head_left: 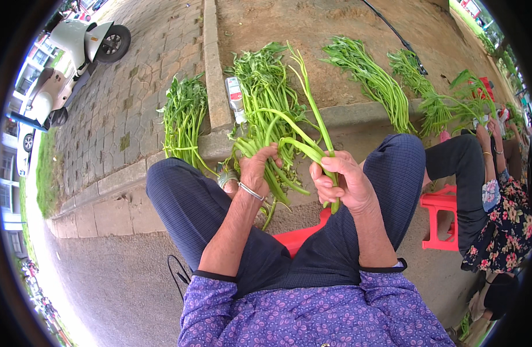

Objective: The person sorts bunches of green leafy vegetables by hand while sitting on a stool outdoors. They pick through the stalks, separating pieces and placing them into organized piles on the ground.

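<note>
My right hand (pixel 344 179) is closed around a few thick, pale green vegetable stems (pixel 306 92), raised between my knees. One stands up toward the far side, and others bend off to the left. My left hand (pixel 259 172) is curled around stems at the near end of a large heap of leafy green vegetables (pixel 271 87), its fingertips partly hidden among them. The heap lies over the kerb in front of me, leaves pointing away. A clear plastic bottle (pixel 235 99) with a red and white label lies against its left side.
More leafy bundles lie on the left (pixel 185 115) and right (pixel 373 81). A concrete kerb (pixel 118 179) crosses ahead. I sit on a red stool (pixel 300 237). At right, a person (pixel 503 225) handles greens beside another red stool (pixel 441 217). A white scooter (pixel 69 63) stands far left.
</note>
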The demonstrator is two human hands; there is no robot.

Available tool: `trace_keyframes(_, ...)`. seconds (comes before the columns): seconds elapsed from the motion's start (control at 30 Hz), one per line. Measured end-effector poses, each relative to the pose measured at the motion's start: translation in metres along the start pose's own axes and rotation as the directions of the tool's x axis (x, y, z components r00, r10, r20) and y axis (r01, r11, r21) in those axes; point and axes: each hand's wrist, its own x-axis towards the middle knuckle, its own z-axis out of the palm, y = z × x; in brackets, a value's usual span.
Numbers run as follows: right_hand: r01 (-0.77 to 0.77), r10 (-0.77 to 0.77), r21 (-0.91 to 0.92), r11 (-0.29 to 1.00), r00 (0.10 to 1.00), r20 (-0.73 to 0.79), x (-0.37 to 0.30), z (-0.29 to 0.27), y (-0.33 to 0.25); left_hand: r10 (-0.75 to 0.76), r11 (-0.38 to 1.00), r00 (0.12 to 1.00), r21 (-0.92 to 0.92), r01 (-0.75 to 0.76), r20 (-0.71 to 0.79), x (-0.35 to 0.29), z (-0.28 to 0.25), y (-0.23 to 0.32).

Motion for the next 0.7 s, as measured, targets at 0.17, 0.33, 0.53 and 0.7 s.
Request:
trace_keyframes(0.17,0.022,-0.022,-0.014,1.0,1.0,-0.013,0.002,0.001,-0.001,0.019,0.997,0.994,0.067,-0.027,0.109,0.001,-0.001,-0.004)
trace_keyframes(0.33,0.029,-0.028,0.005,1.0,0.999,-0.035,0.001,0.001,-0.002,0.065,0.98,0.984,0.177,-0.095,0.169,-0.007,0.01,0.001)
trace_keyframes(0.53,0.024,-0.025,-0.021,1.0,0.997,-0.068,0.001,0.001,-0.003,0.177,0.893,0.961,0.376,-0.247,0.212,-0.009,0.011,-0.004)
trace_keyframes(0.7,0.03,-0.041,-0.115,0.993,0.995,-0.096,0.001,-0.002,-0.005,0.265,0.825,0.933,0.445,-0.349,0.242,-0.005,0.007,-0.01)
